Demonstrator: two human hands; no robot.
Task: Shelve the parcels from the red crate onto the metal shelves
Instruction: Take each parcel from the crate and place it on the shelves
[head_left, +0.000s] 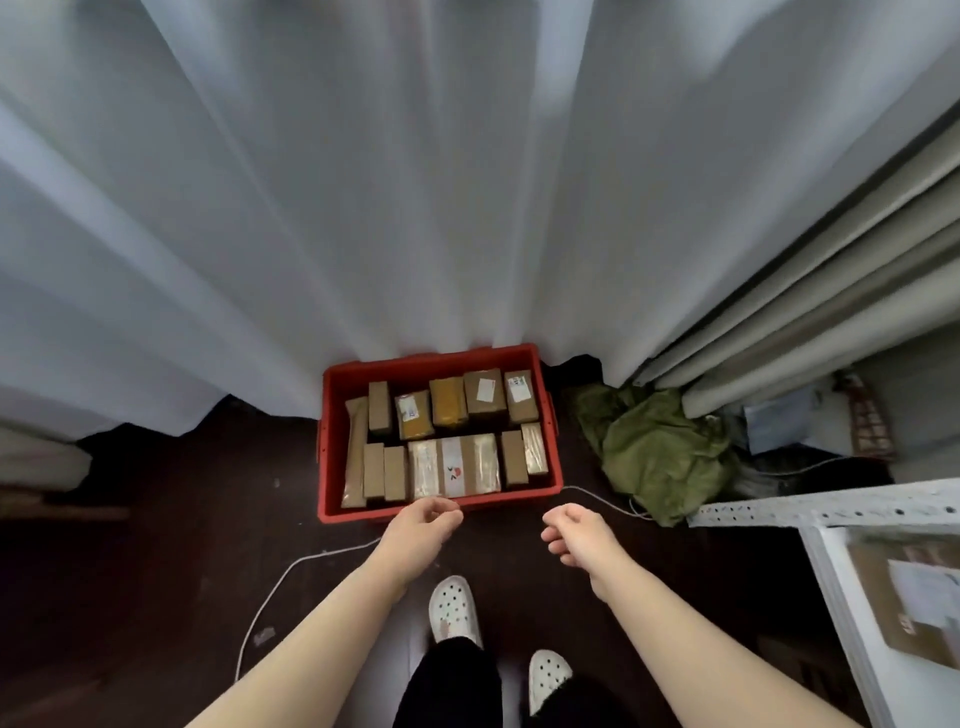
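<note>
Brown parcels (457, 465) fill a red crate (332, 436) on the floor; left hand (423, 527) and right hand (576, 532) hover at its near rim, fingers loosely curled and empty, likely ready to pick; metal shelves (831, 508) stand to its right.

My one camera sits on my head, wide-angle, and looks forward and steeply down. My forearms run up from the bottom edge to my left hand (423, 525) and right hand (574, 535), close under the lens. My shoes (453, 608) show straight below. The crate (332, 441) lies just beyond the hands, the curtain (415, 182) fills the top, and the shelf (831, 509) cuts the right edge.
</note>
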